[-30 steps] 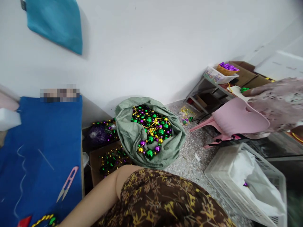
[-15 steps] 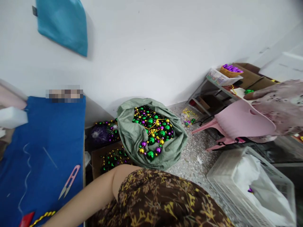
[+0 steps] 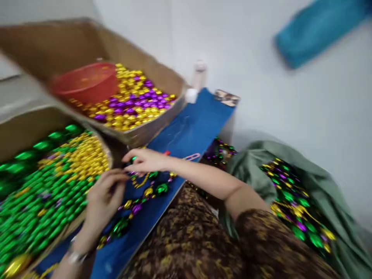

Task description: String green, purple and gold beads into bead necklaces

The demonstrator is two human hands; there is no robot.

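Note:
Over the blue-covered table my two hands meet, their fingertips close together. My left hand (image 3: 105,195), with a band at its wrist, has its fingers curled together; what is in them is blurred. My right hand (image 3: 145,161) is closed in a pinch, with a green bead showing at its fingers. A bead necklace (image 3: 136,209) of large green, gold and purple beads lies on the blue cloth (image 3: 186,130) below them. Pink thread snips (image 3: 192,157) lie beside my right forearm.
To the left a box holds green and gold beads (image 3: 58,186). Behind it stands a cardboard box (image 3: 157,130) with gold and purple beads and a red bowl (image 3: 87,83). At right is a green sack (image 3: 328,190) of bead necklaces. A teal cloth (image 3: 316,33) hangs on the wall.
My view has swung left from the sack and chair to the table and bead boxes. Both hands now show; before, only a forearm was visible.

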